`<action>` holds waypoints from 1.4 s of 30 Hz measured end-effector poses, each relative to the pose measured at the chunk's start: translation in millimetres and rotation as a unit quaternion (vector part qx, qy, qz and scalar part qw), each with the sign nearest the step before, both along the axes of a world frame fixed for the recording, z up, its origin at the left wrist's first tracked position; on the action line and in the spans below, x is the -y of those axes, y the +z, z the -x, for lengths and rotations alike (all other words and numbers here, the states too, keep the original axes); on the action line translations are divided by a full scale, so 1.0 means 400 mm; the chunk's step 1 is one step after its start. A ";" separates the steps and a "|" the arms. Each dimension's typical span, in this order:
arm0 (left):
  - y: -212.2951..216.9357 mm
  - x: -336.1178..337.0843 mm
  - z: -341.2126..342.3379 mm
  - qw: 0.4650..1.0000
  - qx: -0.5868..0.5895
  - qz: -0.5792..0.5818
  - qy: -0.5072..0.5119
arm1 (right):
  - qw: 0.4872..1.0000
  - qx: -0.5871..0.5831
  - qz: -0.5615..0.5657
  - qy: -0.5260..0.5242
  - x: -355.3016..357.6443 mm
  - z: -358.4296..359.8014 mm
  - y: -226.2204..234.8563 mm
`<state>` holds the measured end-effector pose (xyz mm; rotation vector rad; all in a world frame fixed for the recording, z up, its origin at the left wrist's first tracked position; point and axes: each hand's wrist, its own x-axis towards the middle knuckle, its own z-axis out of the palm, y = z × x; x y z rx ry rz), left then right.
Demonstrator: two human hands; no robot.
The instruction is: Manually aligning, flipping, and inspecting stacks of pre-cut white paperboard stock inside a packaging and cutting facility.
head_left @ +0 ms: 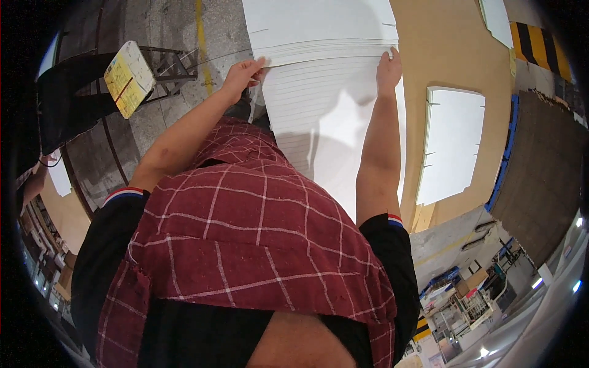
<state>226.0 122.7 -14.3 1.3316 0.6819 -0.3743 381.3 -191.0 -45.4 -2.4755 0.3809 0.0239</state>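
A long stack of white card sheets (331,98) lies before me, its edges fanned into many thin steps that run across it. My left hand (241,80) is closed at the left side of the stack, thumb and fingers pinching a sheet's corner. At the right side my right hand (388,70) pinches the same band of sheet edges near the border. Between the hands the edges bow up slightly. The undersides of the pinched sheets are hidden, so I cannot tell how many are held.
A smaller pile of white notched sheets (451,144) lies to the right on a brown board (423,43). More white sheets (496,21) show at the far right. A stool with a yellow-and-white seat (130,80) stands left on the concrete floor. Another person's arm (34,184) appears at the left rim.
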 end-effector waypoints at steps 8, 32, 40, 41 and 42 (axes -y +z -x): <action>-0.030 -0.001 -0.011 0.999 -0.032 -0.003 0.043 | 1.000 0.001 -0.009 -0.012 -0.011 0.009 0.010; -0.038 0.073 -0.026 0.990 -0.008 -0.138 0.034 | 0.985 0.085 0.122 0.089 -0.204 0.114 0.049; -0.002 0.058 -0.025 0.998 0.018 -0.060 -0.017 | 0.983 0.086 0.137 0.092 -0.204 0.108 0.055; -0.004 0.054 -0.026 0.999 0.027 -0.028 -0.011 | 0.985 0.072 0.127 0.096 -0.204 0.104 0.061; -0.008 0.053 -0.032 0.999 0.029 -0.028 -0.010 | 0.984 0.075 0.127 0.098 -0.201 0.097 0.068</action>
